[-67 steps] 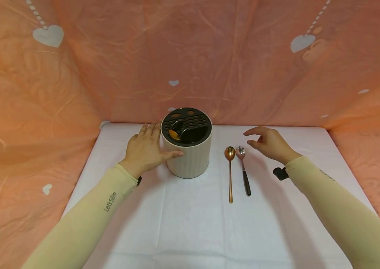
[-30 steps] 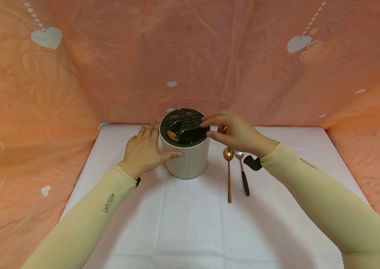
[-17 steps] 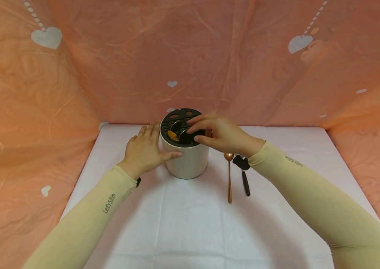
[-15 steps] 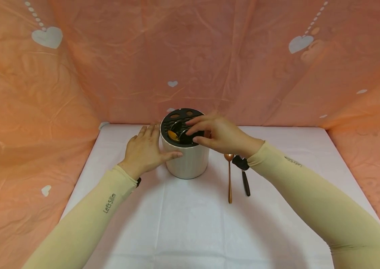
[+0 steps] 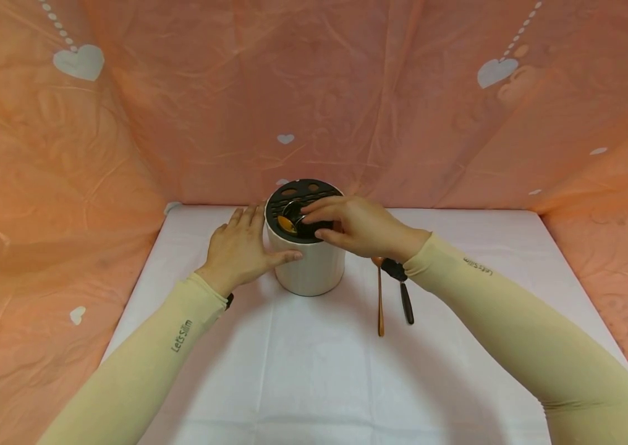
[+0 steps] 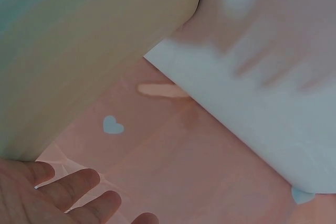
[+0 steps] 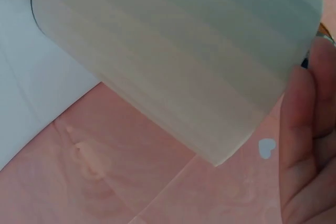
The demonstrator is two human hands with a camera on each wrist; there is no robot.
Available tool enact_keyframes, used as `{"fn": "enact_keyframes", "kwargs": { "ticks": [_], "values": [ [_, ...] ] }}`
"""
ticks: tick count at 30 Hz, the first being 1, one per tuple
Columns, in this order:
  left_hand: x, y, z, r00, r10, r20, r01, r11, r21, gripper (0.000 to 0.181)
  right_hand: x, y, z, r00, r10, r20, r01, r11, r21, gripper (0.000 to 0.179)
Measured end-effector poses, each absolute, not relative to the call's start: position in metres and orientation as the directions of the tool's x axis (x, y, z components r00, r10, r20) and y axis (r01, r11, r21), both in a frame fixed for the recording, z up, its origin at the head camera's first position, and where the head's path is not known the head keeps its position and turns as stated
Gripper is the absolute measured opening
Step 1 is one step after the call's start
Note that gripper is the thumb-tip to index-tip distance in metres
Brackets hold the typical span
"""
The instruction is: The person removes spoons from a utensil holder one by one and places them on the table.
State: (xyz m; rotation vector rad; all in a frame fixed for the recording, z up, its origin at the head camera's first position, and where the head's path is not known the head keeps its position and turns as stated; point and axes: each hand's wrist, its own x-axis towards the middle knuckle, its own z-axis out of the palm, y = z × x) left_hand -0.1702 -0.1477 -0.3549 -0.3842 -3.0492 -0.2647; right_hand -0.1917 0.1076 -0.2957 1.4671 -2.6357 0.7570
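Observation:
A white ribbed utensil holder point(image 5: 309, 272) with a black slotted lid point(image 5: 286, 196) stands at the table's back. A gold spoon head point(image 5: 287, 224) shows in its large opening, with dark shiny spoon heads point(image 5: 293, 209) beside it. My left hand point(image 5: 238, 250) rests against the holder's left side, fingers straight, thumb across the front. My right hand point(image 5: 366, 228) is over the opening, thumb and fingers bent but apart, fingertips right at a spoon head's edge. The right wrist view shows its fingers point(image 7: 299, 98) at the rim. Its palm hides the opening's right part.
On the white table point(image 5: 314, 371), right of the holder, lie a copper-gold spoon point(image 5: 381, 309) and a black-handled spoon point(image 5: 407, 303); the right wrist's black strap point(image 5: 394, 269) covers their upper ends. Orange cloth point(image 5: 319, 93) with hearts hangs behind and at both sides.
My right hand has moved left from beside the table spoons to over the holder's opening, lowering slightly at the end. My left hand and the holder have stayed in place.

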Motion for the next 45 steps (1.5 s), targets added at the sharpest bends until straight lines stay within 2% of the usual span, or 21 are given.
{"fn": "enact_keyframes", "kwargs": {
  "ticks": [5, 14, 24, 32, 45],
  "values": [
    [-0.169, -0.148, -0.354, -0.969, 0.239, 0.07, 0.247, 0.956, 0.158, 0.137, -0.193, 0.115, -0.298, -0.549, -0.782, 0.294, -0.821, 0.439, -0.366, 0.034],
    [-0.17, -0.147, -0.353, -0.969, 0.237, 0.069, 0.245, 0.956, 0.161, 0.137, -0.192, 0.131, -0.299, -0.584, -0.738, 0.338, -0.811, 0.513, -0.281, 0.033],
    [-0.169, -0.147, -0.354, -0.968, 0.237, 0.081, 0.247, 0.956, 0.16, 0.136, -0.196, 0.145, -0.305, -0.573, -0.711, 0.408, -0.819, 0.516, -0.252, 0.029],
    [-0.169, -0.147, -0.356, -0.969, 0.232, 0.086, 0.244, 0.956, 0.163, 0.137, -0.198, 0.148, -0.307, -0.598, -0.695, 0.399, -0.8, 0.546, -0.248, 0.029],
    [-0.17, -0.148, -0.357, -0.966, 0.238, 0.104, 0.252, 0.954, 0.161, 0.136, -0.2, 0.146, -0.31, -0.596, -0.7, 0.394, -0.801, 0.55, -0.235, 0.031]
  ]
}}
